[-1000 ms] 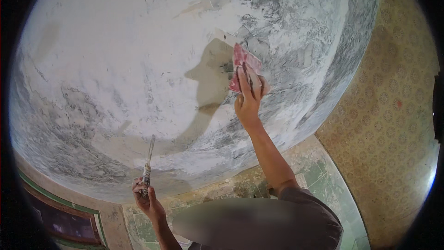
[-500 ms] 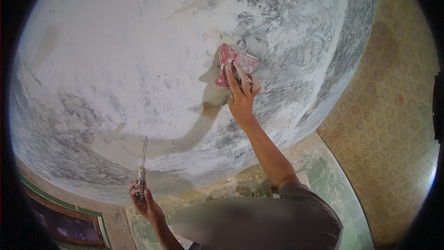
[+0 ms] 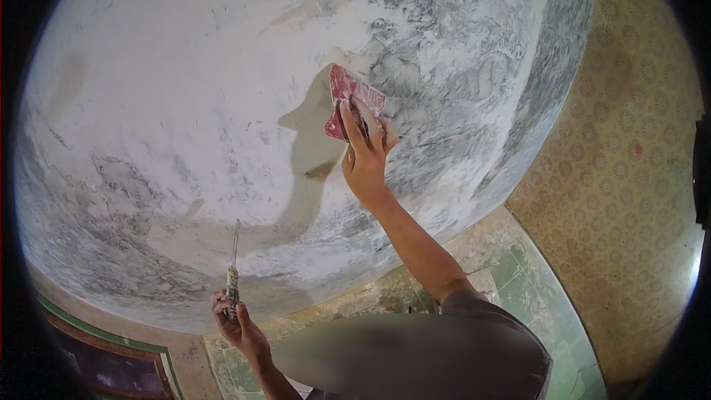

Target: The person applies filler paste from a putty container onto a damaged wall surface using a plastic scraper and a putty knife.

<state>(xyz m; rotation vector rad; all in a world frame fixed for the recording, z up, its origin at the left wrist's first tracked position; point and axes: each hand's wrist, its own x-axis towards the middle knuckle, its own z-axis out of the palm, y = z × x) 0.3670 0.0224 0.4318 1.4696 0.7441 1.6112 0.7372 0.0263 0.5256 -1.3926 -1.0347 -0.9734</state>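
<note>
My right hand (image 3: 364,152) is raised against a white and grey plastered wall (image 3: 185,89) and grips a red plastic spreader (image 3: 352,100), pressed flat to the surface. The hand's shadow falls on the wall to its left. Lower left, my left hand (image 3: 235,320) holds a thin putty knife (image 3: 233,270) by its plaster-caked handle, the narrow blade pointing up and close to the wall.
The wall is patchy, smooth white at the left and streaked grey at the right and bottom. A yellow patterned wall (image 3: 622,178) adjoins it on the right. Green and pale tiled floor (image 3: 518,281) lies below. A dark green-edged panel (image 3: 104,363) sits at the lower left.
My right hand with the red spreader has slid up and to the left along the wall. My left hand with the putty knife has dropped slightly and stayed near the wall's lower part.
</note>
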